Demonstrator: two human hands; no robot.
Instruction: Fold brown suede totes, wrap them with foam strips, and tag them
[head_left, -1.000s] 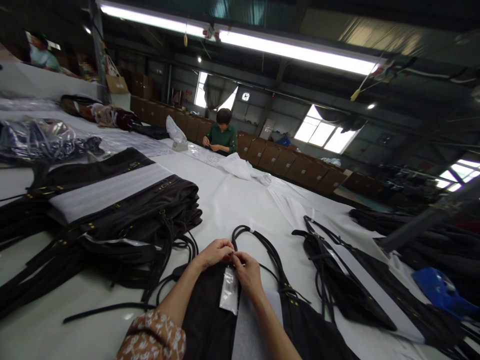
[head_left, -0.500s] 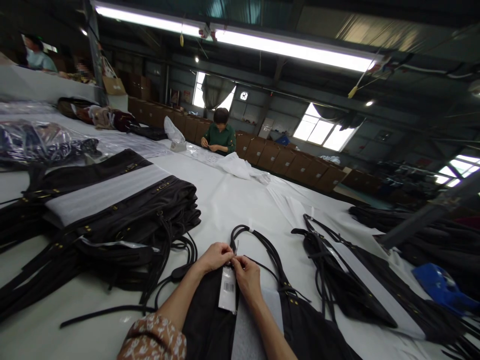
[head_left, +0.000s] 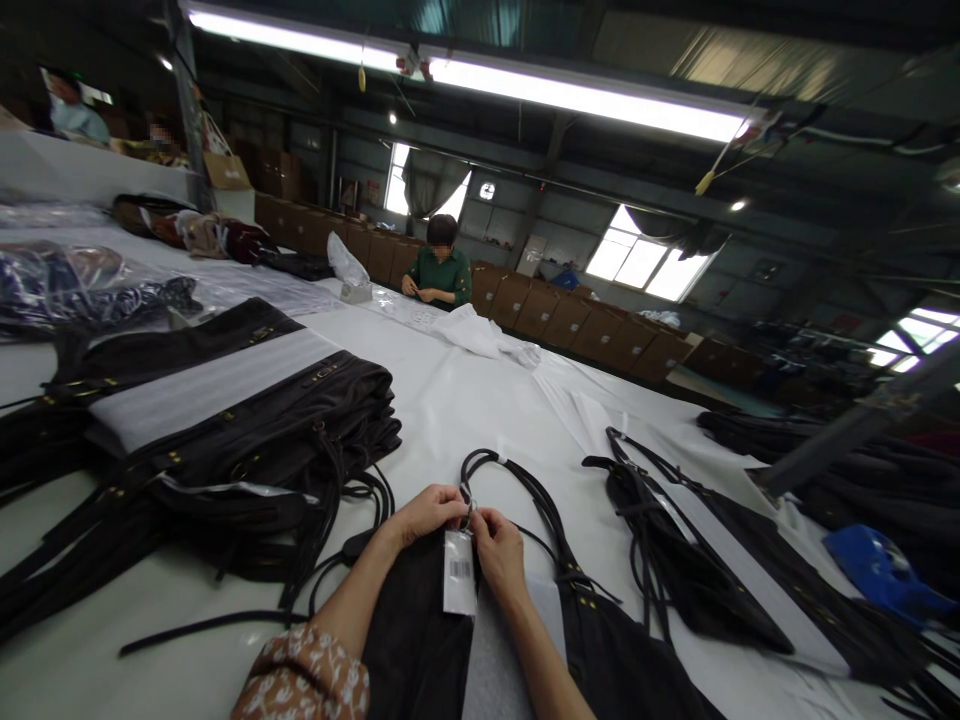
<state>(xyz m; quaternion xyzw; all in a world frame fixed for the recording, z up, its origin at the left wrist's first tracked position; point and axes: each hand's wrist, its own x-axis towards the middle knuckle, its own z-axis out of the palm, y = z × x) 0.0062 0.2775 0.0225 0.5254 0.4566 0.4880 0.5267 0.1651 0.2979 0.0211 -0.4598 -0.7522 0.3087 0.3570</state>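
A black handbag (head_left: 409, 620) lies in front of me, a pale grey wrapping sheet (head_left: 499, 670) across its middle. Its looped black handles (head_left: 536, 485) reach away over the table. At the base of one handle, my left hand (head_left: 431, 515) and my right hand (head_left: 500, 552) meet, each closed in a fingertip pinch on the thin string of a hang tag. That white hang tag (head_left: 459, 578), printed with a barcode, dangles just below my fingers over the bag. The string is mostly hidden by the fingertips.
Left of me a pile of black bags (head_left: 300, 430) rises from the white table (head_left: 442, 400). Another black bag (head_left: 720, 570) lies to the right, near a blue tape dispenser-like object (head_left: 885, 575). Across the table a person in green (head_left: 441, 275) works before brown cartons (head_left: 577, 325).
My right hand has shifted slightly right, opening a small gap from the left fingertips. The hang tag has swung a little right and up. My left hand stays about where it was.
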